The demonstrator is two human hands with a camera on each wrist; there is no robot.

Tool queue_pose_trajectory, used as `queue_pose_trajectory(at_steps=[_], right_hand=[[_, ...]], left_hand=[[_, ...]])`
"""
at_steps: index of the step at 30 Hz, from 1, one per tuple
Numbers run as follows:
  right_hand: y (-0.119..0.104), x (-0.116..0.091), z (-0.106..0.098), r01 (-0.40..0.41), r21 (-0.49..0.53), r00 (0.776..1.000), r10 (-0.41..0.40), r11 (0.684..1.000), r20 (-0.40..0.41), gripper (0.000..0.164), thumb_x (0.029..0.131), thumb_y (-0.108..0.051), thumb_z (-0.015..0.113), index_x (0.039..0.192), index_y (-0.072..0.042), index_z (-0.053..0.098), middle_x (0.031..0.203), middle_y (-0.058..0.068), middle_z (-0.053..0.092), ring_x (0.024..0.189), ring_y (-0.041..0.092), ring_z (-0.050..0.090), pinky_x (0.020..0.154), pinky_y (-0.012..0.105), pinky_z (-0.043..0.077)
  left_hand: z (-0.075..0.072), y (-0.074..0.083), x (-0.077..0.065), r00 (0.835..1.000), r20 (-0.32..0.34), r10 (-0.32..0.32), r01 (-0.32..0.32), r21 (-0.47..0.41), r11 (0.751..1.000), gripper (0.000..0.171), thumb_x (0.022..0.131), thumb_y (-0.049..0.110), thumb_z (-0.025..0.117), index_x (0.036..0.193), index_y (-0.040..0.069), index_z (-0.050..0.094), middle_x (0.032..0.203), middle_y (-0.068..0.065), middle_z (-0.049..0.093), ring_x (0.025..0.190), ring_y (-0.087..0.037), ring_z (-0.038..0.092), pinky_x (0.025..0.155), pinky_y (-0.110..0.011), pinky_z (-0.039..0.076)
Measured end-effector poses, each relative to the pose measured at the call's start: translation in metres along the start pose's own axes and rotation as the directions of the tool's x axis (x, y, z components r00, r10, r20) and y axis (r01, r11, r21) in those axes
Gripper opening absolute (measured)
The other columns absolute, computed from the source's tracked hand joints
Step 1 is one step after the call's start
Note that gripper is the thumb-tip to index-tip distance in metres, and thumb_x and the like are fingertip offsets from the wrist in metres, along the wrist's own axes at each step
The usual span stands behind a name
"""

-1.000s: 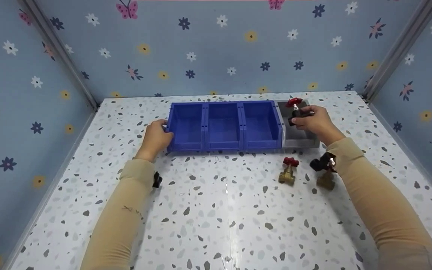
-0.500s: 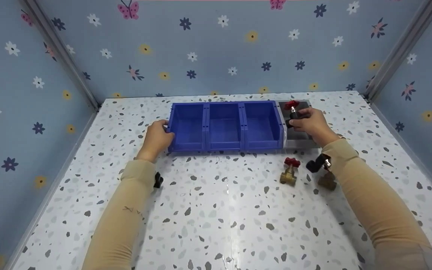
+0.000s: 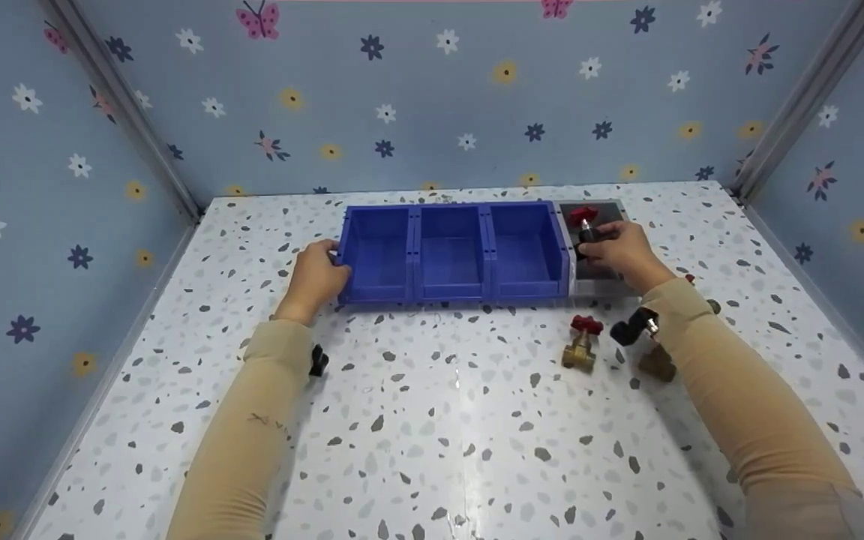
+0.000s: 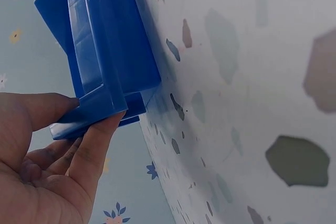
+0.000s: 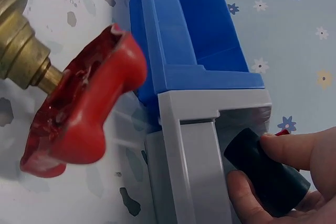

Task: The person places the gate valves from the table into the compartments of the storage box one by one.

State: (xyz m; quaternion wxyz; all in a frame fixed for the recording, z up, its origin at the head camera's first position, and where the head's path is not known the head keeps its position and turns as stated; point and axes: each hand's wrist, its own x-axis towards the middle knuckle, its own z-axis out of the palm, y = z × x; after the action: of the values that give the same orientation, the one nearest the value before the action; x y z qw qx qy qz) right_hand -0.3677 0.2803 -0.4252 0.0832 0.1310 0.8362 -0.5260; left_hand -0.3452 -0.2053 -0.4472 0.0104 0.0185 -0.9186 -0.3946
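My right hand [image 3: 622,249] grips the black body of a valve [image 3: 588,234] with a red handwheel, over the grey bin [image 3: 603,288] at the right end of a row of bins. In the right wrist view, thumb and fingers pinch the black valve body [image 5: 265,174] at the mouth of the grey bin [image 5: 202,171]; its handwheel is mostly hidden there. At the row's other end, my left hand [image 3: 315,277] pinches the side of the leftmost blue bin [image 3: 378,291]. The left wrist view has the thumb above that bin's rim [image 4: 86,114], fingers beneath.
A brass valve [image 3: 579,354] with a red handwheel lies in front of the grey bin. Right of it are a black valve [image 3: 631,328] and a brass piece [image 3: 657,364], partly behind the right sleeve. Two more blue bins [image 3: 450,289] stand mid-row. Patterned walls enclose the table.
The right hand has lowered the black valve a little, further into the grey bin. My left hand keeps its hold on the blue bin.
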Motion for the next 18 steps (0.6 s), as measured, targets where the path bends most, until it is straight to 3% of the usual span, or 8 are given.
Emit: queue_pose_trajectory(at_steps=[6, 9, 13, 18], right_hand=[[0.002, 0.004, 0.0, -0.003, -0.021, 1.0, 0.003, 1.0, 0.028, 0.067, 0.105, -0.011, 0.071, 0.16, 0.007, 0.038, 0.158, 0.03, 0.05, 0.125, 0.027, 0.068, 0.108, 0.037, 0.058], [0.002, 0.006, 0.002, -0.009, -0.038, 0.999, 0.01, 0.999, 0.035, 0.065, 0.105, -0.01, 0.07, 0.159, 0.007, 0.039, 0.158, 0.029, 0.05, 0.126, 0.027, 0.066, 0.102, 0.031, 0.059], [0.002, 0.008, 0.003, -0.015, -0.068, 0.999, 0.018, 0.998, 0.041, 0.063, 0.106, -0.009, 0.068, 0.159, 0.008, 0.039, 0.161, 0.03, 0.048, 0.13, 0.029, 0.065, 0.104, 0.033, 0.059], [0.006, 0.011, 0.005, -0.008, -0.081, 0.999, 0.013, 0.997, 0.052, 0.06, 0.106, -0.006, 0.067, 0.158, 0.01, 0.041, 0.16, 0.031, 0.05, 0.114, 0.021, 0.071, 0.095, 0.028, 0.063]], left_hand=[[0.001, 0.0, 0.0, 1.0, 0.003, -0.007, 0.007, -0.01, 1.0, 0.053, 0.1, 0.005, 0.056, 0.151, -0.01, 0.054, 0.136, -0.031, 0.069, 0.128, -0.043, 0.067, 0.113, -0.054, 0.054], [0.001, 0.0, 0.0, 1.0, 0.002, -0.009, 0.009, -0.008, 1.0, 0.053, 0.1, 0.005, 0.056, 0.151, -0.01, 0.054, 0.136, -0.031, 0.069, 0.127, -0.043, 0.067, 0.113, -0.054, 0.054], [0.001, 0.0, 0.0, 1.0, 0.0, -0.011, 0.011, -0.009, 1.0, 0.054, 0.101, 0.005, 0.056, 0.152, -0.01, 0.053, 0.136, -0.031, 0.068, 0.126, -0.042, 0.067, 0.112, -0.054, 0.054], [0.001, 0.0, -0.001, 1.0, -0.004, -0.013, 0.013, -0.003, 1.0, 0.053, 0.101, 0.005, 0.056, 0.151, -0.01, 0.053, 0.135, -0.031, 0.068, 0.125, -0.042, 0.067, 0.111, -0.055, 0.055]])
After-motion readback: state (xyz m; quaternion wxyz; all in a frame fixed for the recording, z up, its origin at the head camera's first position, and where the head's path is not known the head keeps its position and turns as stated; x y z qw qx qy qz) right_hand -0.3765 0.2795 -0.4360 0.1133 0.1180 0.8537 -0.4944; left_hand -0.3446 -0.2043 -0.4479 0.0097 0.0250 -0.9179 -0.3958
